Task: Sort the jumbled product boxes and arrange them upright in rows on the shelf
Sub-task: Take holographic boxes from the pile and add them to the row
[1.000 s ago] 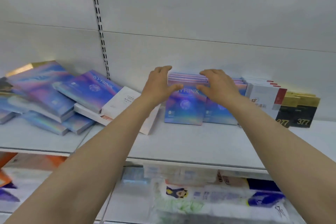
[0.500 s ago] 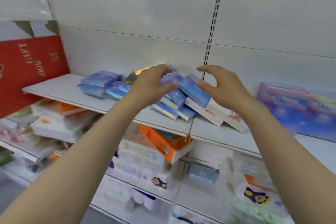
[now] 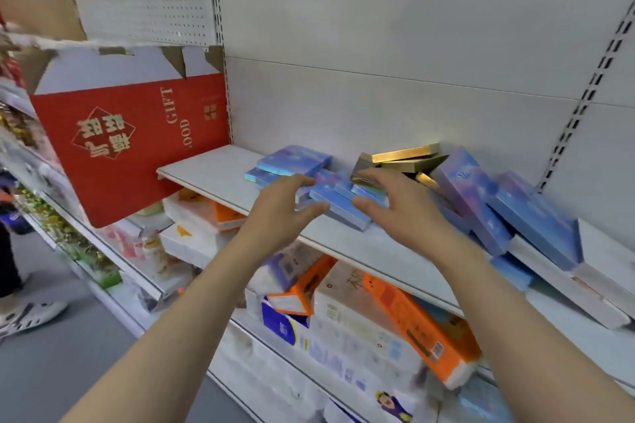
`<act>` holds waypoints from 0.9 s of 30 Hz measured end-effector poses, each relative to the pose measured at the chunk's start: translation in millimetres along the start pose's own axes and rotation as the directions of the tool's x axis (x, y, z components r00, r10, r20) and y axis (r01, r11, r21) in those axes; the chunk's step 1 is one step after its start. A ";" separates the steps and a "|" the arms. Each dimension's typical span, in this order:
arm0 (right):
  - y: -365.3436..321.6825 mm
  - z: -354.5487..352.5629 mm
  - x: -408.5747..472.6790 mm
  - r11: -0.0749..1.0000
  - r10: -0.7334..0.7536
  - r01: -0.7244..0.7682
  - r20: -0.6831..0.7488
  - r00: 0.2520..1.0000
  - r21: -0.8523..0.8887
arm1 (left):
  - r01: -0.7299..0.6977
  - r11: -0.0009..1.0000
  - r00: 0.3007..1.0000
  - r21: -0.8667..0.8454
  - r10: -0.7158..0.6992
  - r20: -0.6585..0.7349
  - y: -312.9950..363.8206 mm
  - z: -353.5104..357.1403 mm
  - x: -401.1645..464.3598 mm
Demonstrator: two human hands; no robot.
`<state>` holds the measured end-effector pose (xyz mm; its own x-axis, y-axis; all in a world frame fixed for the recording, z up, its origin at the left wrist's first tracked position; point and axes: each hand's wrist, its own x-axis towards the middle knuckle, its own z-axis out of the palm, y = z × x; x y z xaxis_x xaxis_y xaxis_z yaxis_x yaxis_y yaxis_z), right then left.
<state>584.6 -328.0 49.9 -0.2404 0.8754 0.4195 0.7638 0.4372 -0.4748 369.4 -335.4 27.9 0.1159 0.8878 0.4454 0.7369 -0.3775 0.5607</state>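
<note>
So both hands are out over the messy pile now, and neither one has got hold of anything. The left hand (image 3: 285, 204) hangs just in front of the shelf (image 3: 213, 168) edge with its fingers spread and loosely bent, so the grip is wide. The right hand (image 3: 395, 203) is the same deal: fingers fanned out, thumb pointing toward the other hand, palm over the heap, wide and empty. Between the two thumbs lies a flat blue box (image 3: 338, 208), tilted, with its near corner close to the shelf edge.

Compared to half a second back, the view has swung further left and closer to the pile; a second ago the hands were on the neat upright row, which is out of view now. The hands have also dropped lower toward the boxes.

The jumble itself: two blue holographic boxes (image 3: 292, 161) stacked flat on the left of the pile, a few gold boxes (image 3: 405, 154) slanted against the back wall behind the right hand, and to the right a purple-blue box (image 3: 470, 196) and another blue box (image 3: 536, 220) leaning over on top of flat white boxes (image 3: 598, 285). None of these stands upright.

Off to the left there's a big red gift carton (image 3: 134, 144) hanging past the shelf end, and orange tissue packs (image 3: 422, 326) sit on the shelf below.
</note>
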 end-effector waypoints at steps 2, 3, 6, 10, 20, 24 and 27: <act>-2.0 27.0 44.9 0.999 -0.009 0.009 -0.001 1.000 0.040 | 0.025 1.000 0.999 -0.003 -0.025 -0.025 -33.5 -4.6 26.4; -1.9 41.3 67.5 0.999 -0.007 0.006 0.015 1.000 0.050 | 0.043 0.999 0.999 -0.010 -0.043 -0.032 -50.7 -6.6 42.0; 3.0 82.6 134.4 0.998 0.045 -0.050 0.107 0.993 0.043 | 0.101 0.995 0.995 -0.014 -0.101 -0.022 -100.8 -11.7 96.8; 20.3 124.6 207.9 0.996 0.089 -0.088 0.238 0.967 -0.014 | 0.180 0.983 0.983 -0.016 -0.179 0.043 -157.2 -9.5 162.9; 31.5 204.2 257.3 1.000 0.006 -0.003 0.355 0.935 -0.009 | 0.468 0.877 0.876 -0.103 -0.446 0.184 -270.4 13.4 236.6; 19.2 215.2 259.4 0.994 0.071 -0.093 0.305 0.950 0.058 | 0.528 0.840 0.830 -0.121 -0.482 0.281 -297.3 11.4 253.2; 15.9 214.7 260.1 0.957 0.289 -0.286 0.078 0.954 -0.048 | 0.611 0.728 0.776 -0.312 -0.472 0.418 -319.4 3.9 253.6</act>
<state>405.6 -49.1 -14.7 -0.0557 0.9776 0.2029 0.8284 0.1587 -0.5371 166.0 11.4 -40.9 0.0203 0.9774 -0.2106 0.3990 0.1852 0.8981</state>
